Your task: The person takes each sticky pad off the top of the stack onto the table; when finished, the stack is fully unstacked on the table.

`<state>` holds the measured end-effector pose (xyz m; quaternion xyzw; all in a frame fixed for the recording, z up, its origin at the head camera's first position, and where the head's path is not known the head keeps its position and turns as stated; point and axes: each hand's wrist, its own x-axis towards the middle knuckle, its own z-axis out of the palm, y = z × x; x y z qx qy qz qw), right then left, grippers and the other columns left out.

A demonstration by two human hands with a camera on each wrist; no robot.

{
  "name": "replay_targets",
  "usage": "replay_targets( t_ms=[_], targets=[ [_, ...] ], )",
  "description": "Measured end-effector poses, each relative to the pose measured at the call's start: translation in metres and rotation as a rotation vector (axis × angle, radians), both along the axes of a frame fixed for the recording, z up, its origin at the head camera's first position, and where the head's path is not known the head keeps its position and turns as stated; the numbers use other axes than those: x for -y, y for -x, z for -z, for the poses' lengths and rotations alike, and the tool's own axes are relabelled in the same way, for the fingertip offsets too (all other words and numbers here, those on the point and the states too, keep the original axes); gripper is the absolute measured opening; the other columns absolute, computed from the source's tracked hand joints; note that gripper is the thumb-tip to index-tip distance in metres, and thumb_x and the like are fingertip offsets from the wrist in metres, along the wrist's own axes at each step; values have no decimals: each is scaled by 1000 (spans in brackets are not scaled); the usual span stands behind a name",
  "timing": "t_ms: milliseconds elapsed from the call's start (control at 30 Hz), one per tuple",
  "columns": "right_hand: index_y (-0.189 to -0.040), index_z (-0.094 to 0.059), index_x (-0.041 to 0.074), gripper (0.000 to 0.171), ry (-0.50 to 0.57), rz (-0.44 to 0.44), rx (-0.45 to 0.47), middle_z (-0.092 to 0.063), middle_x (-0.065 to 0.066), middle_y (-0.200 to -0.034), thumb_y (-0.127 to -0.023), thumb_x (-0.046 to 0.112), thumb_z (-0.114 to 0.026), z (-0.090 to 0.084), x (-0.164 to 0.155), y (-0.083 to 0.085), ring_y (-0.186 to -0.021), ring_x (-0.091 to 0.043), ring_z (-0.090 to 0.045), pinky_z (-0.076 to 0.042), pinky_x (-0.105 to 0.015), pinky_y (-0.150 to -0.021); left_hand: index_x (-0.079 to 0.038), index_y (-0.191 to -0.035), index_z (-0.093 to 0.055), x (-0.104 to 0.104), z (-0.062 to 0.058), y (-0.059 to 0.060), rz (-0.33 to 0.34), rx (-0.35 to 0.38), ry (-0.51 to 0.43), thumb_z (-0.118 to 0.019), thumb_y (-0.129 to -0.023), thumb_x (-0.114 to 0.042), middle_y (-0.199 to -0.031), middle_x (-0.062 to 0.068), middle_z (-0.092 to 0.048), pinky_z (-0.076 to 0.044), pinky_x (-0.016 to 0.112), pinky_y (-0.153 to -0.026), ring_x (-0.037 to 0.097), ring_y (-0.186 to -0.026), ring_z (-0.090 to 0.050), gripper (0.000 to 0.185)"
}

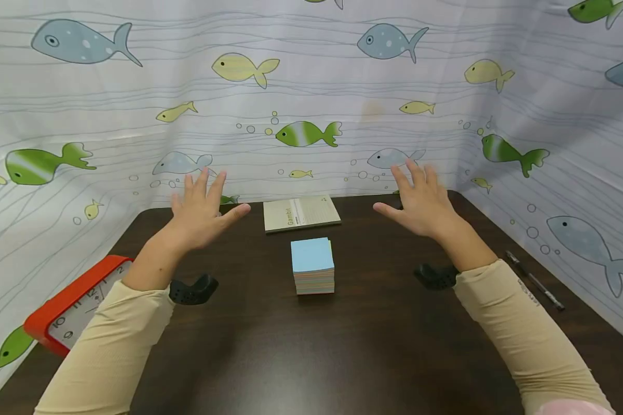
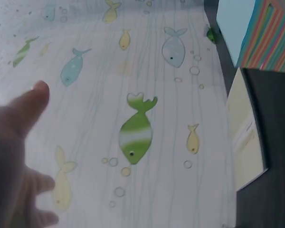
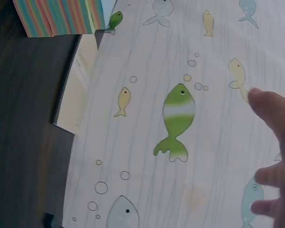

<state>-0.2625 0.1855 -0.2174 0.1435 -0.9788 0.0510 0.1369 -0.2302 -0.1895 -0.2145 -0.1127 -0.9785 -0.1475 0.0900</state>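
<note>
Both hands are raised above the dark table with fingers spread, holding nothing. My left hand [image 1: 194, 216] is up at the left, thumb pointing inward. On the other side my right hand [image 1: 420, 202] mirrors it. Between and below them stands a square stack of sticky notes [image 1: 312, 265], blue on top with many-coloured edges. Behind the stack lies a pale notebook [image 1: 302, 213] marked "Gambit". The left wrist view shows the left thumb [image 2: 31, 107] in front of the curtain; the right wrist view shows the right thumb [image 3: 268, 107] likewise. Neither hand touches anything.
A red-framed clock [image 1: 83, 300] leans at the table's left edge, partly behind the left sleeve. A dark pen [image 1: 535, 280] lies at the right edge. A fish-patterned curtain [image 1: 316, 86] closes off the back and sides. Black wrist devices [image 1: 193, 290] sit under both wrists.
</note>
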Motion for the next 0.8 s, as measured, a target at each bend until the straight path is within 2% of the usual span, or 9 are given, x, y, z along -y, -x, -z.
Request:
replay_targets(
  t_ms=[167,333,433,533,633,800],
  targets=[
    [-135,-26,2,72,79,-120,-97,-19,-21,-136,-85,50,-44,15,11,3,-122,-39,-14,-19,-54,-94,-6,-140,-7,-5,17,1,115,-54,-113,-38,-84,-58,-141,22,-3,-6,61,-92,39,-127,3,83],
    [-127,-40,1,55,144,-245,-194,-32,-20,-129,-86,35,-52,32,27,6,-116,-37,-25,-32,-48,-87,-5,-139,-14,-13,35,3,213,-61,-238,-42,-86,-51,-141,19,-6,-16,56,-94,36,-127,-10,75],
    [-124,-44,1,50,166,-308,-205,-35,-19,-125,-85,30,-55,40,36,8,-115,-36,-27,-35,-47,-84,-6,-138,-18,-20,45,5,269,-63,-293,-45,-86,-48,-140,17,-11,-18,53,-94,33,-126,-15,72],
    [-126,-41,2,54,198,-363,-123,-35,-16,-125,-84,33,-56,49,44,9,-116,-34,-26,-32,-47,-87,-8,-138,-19,-28,56,6,311,-24,-340,-52,-83,-45,-138,16,-20,-23,51,-94,31,-123,-24,74],
    [-130,-37,4,63,254,-408,15,-33,-14,-128,-82,40,-57,58,53,10,-118,-32,-22,-28,-48,-90,-11,-139,-19,-38,68,8,313,51,-364,-62,-75,-46,-136,14,-24,-28,49,-91,29,-119,-32,85],
    [-134,-31,6,83,280,-448,202,-28,-14,-133,-73,52,-62,73,68,13,-121,-29,-19,-27,-48,-92,-11,-139,-18,-56,93,16,326,156,-360,-74,-63,-44,-137,13,-25,-30,47,-91,29,-120,-31,99]
  ],
)
